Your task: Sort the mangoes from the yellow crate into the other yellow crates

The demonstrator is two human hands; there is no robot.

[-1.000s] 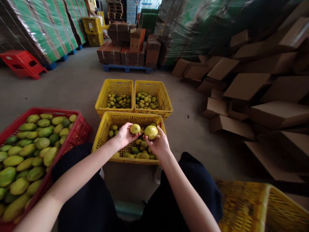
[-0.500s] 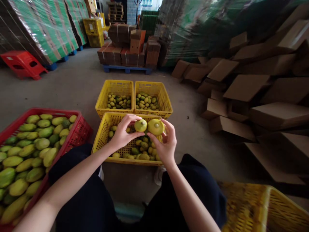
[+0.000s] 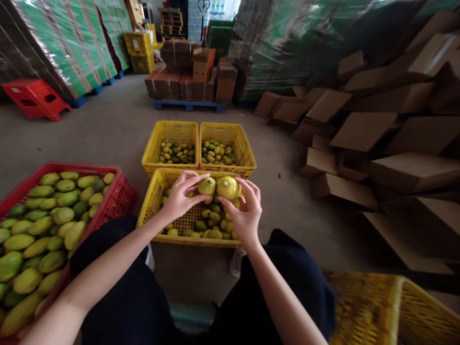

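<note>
Just beneath both hands (image 3: 181, 195) (image 3: 247, 211), a yellow crate (image 3: 153, 203) holds yellow-green fruit (image 3: 214, 234).

Grey floor (image 3: 280, 143) — bearing a red stool (image 3: 40, 98), red crate (image 3: 117, 201), yellow crates (image 3: 151, 203), a blue pallet (image 3: 189, 105) and cardboard boxes (image 3: 362, 132).

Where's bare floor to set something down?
Bare floor: between red stool and back left crate; between back right crate and cardboard boxes. Crowded: the full red crate; above the front crate, where left hand and right hand hold fruit.
</note>
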